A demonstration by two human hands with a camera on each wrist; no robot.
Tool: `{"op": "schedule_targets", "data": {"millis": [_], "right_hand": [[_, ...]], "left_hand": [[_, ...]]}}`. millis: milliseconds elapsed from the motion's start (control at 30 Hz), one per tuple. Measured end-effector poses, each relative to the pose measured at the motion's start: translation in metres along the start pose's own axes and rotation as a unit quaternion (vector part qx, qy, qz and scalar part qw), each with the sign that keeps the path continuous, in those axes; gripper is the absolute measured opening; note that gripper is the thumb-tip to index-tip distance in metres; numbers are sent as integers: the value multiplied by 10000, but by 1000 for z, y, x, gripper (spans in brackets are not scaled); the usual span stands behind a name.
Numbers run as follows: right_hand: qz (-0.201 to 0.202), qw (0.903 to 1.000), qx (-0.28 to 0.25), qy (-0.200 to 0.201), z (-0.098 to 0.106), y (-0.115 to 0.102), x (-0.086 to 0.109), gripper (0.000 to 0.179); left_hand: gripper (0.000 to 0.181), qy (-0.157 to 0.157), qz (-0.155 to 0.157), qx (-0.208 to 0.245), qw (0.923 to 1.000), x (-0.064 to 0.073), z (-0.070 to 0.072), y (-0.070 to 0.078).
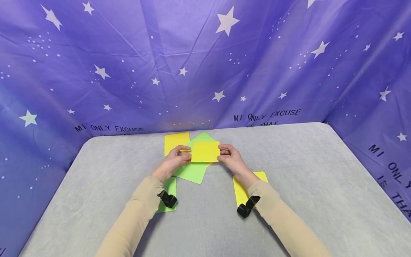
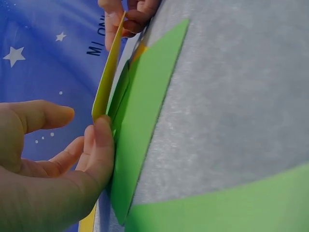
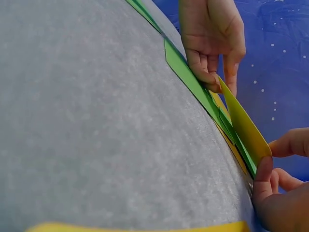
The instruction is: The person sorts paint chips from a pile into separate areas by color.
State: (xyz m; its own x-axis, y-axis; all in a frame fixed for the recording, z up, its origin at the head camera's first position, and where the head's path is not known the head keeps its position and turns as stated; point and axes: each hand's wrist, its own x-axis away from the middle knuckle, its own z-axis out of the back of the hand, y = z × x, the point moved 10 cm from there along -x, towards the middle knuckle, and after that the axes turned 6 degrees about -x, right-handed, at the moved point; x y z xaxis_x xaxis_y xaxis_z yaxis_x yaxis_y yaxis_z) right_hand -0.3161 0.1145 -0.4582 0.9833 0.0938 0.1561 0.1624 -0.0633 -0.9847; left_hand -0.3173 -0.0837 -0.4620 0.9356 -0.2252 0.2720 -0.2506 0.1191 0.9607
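Observation:
A yellow card [image 1: 206, 151] is held tilted up over a pile of cards, its lower edge close to the pile. My right hand [image 1: 232, 157] pinches its right end between thumb and fingers, as the right wrist view shows. At the left end, my left hand [image 1: 173, 161] has its thumb touching the card's edge. Its index finger stands apart from the card in the left wrist view. Beneath lie overlapping green cards [image 1: 191, 172], with a bit of yellow or orange peeking out. Another yellow card [image 1: 176, 140] lies at the pile's back left.
A green card [image 1: 170, 185] lies under my left forearm, partly covered by it. Under my right wrist is a yellow card [image 1: 240, 191], also partly hidden. The grey table [image 1: 205, 228] ends at a purple star-patterned cloth [image 1: 192, 89] behind and at the sides.

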Motion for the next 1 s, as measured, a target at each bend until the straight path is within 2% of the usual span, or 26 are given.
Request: {"op": "schedule_targets", "data": {"millis": [333,667,1000], "right_hand": [[-33,9997,107,-239,0,2,9,52],[-17,9991,178,-379,4,2,19,57],[9,9981,418,-446,17,-1,36,59]], "left_hand": [[47,26,-209,-147,9997,10,-4,0],[59,-260,-391,-52,9989,20,-14,-3],[63,-308,-465,337,9979,28,-32,-3]]}}
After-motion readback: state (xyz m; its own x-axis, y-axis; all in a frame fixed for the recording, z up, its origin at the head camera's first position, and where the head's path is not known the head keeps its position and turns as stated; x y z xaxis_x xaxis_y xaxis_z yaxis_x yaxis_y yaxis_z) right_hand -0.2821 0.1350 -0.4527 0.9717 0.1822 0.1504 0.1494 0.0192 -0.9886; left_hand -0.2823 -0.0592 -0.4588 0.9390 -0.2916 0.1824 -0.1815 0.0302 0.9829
